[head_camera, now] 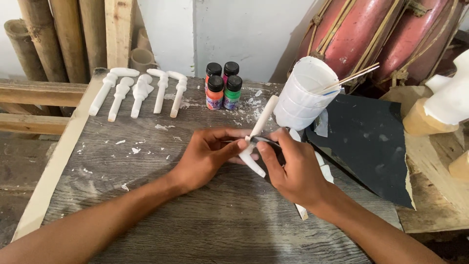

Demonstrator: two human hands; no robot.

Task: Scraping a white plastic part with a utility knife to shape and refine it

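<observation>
Currently both of my hands meet over the middle of the grey wooden bench (146, 215). Left hand (205, 156): fingers closed narrow on the lower cross end of a white carved peg (261, 120), which slants up and away from me. Right hand (293, 171): fingers pinched on a small dark piece, probably sandpaper, pressed against the same end; the piece is mostly covered by my thumb.

Risks, as judged:
- The peg is thin; pressure at the joint could snap the cross arm.
- The free top end leans close to the white plastic cup (303, 95) holding thin sticks (349, 78); a swing could tip it.
- Four paint bottles (223, 88) stand just behind; a knock would spill them.

Hard to make out: a second white piece lies under my right hand, only its ends showing. The black sheet (371, 146) partly overhangs the bench edge. Five finished white pegs (139, 93) lie in a row at far left. Red drums (386, 34) at the back are cut off by the frame.
</observation>
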